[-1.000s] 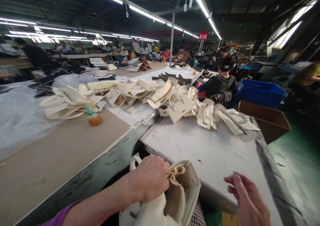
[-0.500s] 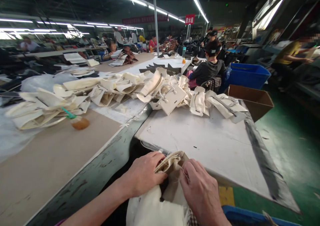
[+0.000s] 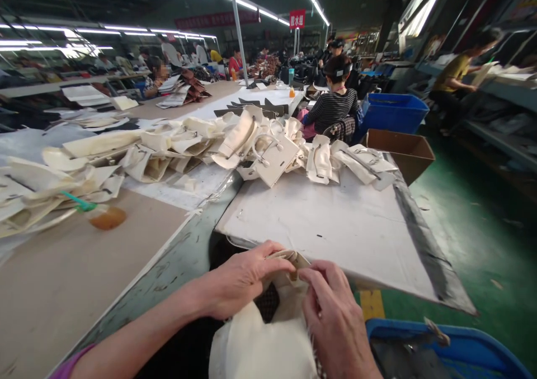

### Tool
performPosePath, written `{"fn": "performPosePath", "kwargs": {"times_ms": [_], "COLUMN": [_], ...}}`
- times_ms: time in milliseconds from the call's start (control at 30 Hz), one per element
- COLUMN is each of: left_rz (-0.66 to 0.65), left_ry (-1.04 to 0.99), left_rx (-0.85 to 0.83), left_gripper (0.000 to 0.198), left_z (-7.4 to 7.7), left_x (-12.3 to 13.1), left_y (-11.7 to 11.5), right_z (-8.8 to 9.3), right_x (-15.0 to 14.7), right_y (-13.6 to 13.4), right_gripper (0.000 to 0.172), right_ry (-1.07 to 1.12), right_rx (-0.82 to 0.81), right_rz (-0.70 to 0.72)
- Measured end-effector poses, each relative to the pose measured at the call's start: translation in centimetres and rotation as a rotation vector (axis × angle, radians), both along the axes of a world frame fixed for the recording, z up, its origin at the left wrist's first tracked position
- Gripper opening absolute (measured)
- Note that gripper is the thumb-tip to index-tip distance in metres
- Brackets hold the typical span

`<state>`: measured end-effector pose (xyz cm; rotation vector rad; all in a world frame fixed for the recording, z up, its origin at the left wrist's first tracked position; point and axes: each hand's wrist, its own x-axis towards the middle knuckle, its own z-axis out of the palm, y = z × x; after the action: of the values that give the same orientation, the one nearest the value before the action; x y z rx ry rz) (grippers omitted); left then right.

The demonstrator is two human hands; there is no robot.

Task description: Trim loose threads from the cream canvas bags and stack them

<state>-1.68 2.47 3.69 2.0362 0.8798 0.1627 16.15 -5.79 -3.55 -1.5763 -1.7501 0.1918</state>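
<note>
At the bottom centre of the frame, a cream bag piece point(image 3: 268, 348) sits between the person's two hands, its upper rim pinched between the thumb and fingers of the left hand point(image 3: 237, 281), while the right hand point(image 3: 338, 317) grips the same rim just beside it with bent fingers. Beyond them, a white-topped table point(image 3: 331, 228) spreads across the centre right, with a heap of cream bags point(image 3: 277, 158) along its far edge. A bottle of amber liquid point(image 3: 108, 218) lies tilted at the left, and a blue tub point(image 3: 474, 337) stands at the lower right.
</note>
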Motion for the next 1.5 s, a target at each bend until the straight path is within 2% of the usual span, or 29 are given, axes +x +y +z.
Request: {"fn": "performPosePath", "kwargs": {"times_ms": [100,200,300,433,567,733,867,1033,1133,1200,1333,1500], "left_rz": [-0.114,-0.173,-0.206,-0.255,-0.303,-0.23,-0.222,-0.256,-0.293,-0.306,-0.343,-0.405], "left_ry": [0.173,0.315,0.358,0.278,0.092,-0.067,-0.081,-0.063,-0.056,-0.062,-0.044,-0.043], "left_rx": [0.089,0.188,0.272,0.385,0.289,0.092,0.059,0.109,0.158,0.202,0.318,0.449], "left_gripper": [0.055,0.038,0.027,0.017,0.004,0.005,0.008,0.009,0.013,0.017,0.019,0.014], "left_z": [0.8,1.0,1.0,0.9,0.3,-1.1,-1.9,-1.8,-1.4,-1.2,-1.4,-2.2], "left_x": [0.7,1.2,1.9,3.1,4.0,4.3,4.3,4.6,4.8,5.0,5.4,6.2], "left_y": [0.9,1.2,1.2,1.7,2.9,3.7,3.6,3.6,3.4,3.2,3.1,3.5], "right_z": [-0.2,-0.6,-1.0,-1.4,-1.7,-2.4,-2.1,-2.5,-3.3,-3.7,-3.8,-3.6], "right_x": [0.6,1.1,1.5,1.3,0.8,1.5,1.7,2.1,2.2,2.1,2.0,2.2], "right_y": [0.0,0.3,0.7,1.1,1.1,1.1,1.2,0.7,0.1,-0.3,-0.5,-0.3], "right_gripper": [0.032,0.019,0.006,0.012,0.016,0.015,0.017,0.016,0.036,0.042,0.036,0.029], "right_ry": [-0.055,-0.091,-0.102,-0.017,0.142,0.137,0.197,0.232,0.293,0.343,0.373,0.44], "right_rx": [0.0,-0.035,-0.073,-0.01,0.047,0.094,0.095,0.098,0.065,-0.009,-0.125,-0.108], "right_rz": [0.032,0.028,0.046,0.044,-0.015,0.061,0.054,0.051,-0.084,-0.151,-0.143,-0.087]}}
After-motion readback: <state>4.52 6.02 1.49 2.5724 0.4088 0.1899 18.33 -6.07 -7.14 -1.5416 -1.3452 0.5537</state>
